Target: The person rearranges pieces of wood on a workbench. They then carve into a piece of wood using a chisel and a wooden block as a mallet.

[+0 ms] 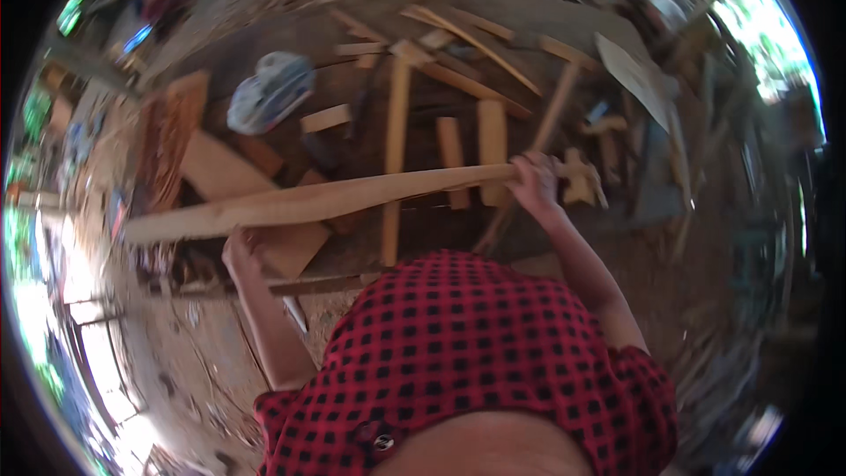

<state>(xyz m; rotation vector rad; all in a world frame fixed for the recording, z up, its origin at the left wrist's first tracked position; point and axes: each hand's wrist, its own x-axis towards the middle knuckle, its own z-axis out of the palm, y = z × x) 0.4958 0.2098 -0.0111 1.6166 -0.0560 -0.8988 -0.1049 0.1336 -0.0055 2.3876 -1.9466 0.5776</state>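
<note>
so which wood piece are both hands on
The long tapered plank, left hand at its broader part, right hand gripping its narrow part; nearby pieces look shorter.

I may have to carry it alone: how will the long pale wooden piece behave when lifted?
Probably stiff: the wooden piece shows no clear sag between the left hand and right hand. Its left part is broader, so that end may dip if only the narrow right end is held.

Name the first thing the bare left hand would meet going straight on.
The long, tapered, pale wooden plank, right at the left hand; they may be touching, depth is unclear.
</note>
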